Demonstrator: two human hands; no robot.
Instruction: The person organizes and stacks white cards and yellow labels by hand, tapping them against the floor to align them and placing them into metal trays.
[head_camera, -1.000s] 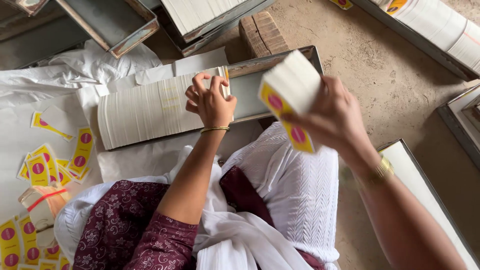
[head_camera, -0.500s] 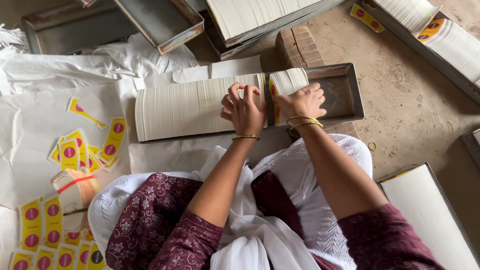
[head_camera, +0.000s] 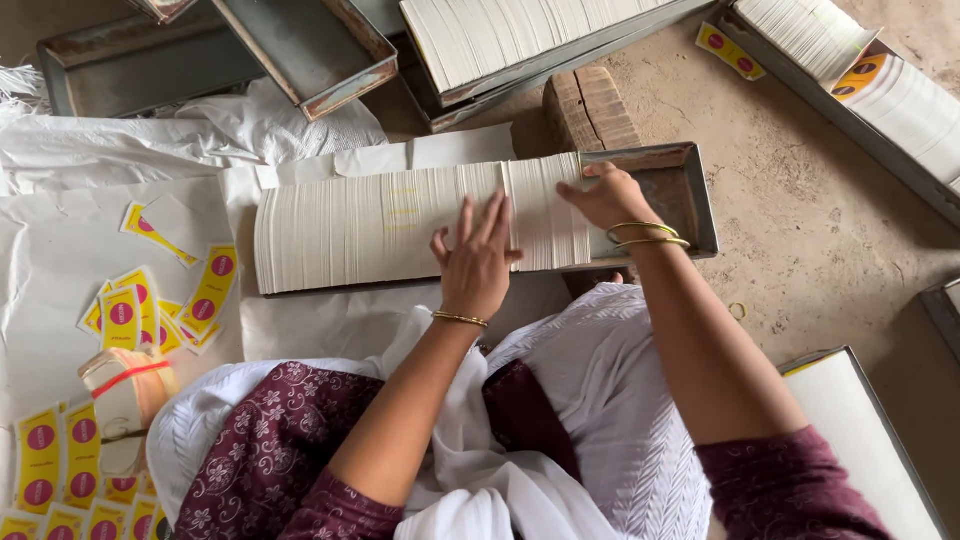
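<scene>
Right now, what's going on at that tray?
A seated person presses both hands on a long row of white cards standing on edge in a metal tray. The left hand lies flat on the row's top near a gap; the right hand pushes at its right end. Yellow labels lie loose on white sheeting to the left.

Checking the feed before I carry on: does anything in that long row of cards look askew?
Mostly even. One dark gap splits the card row where the left hand presses; the right hand holds its end.
</scene>
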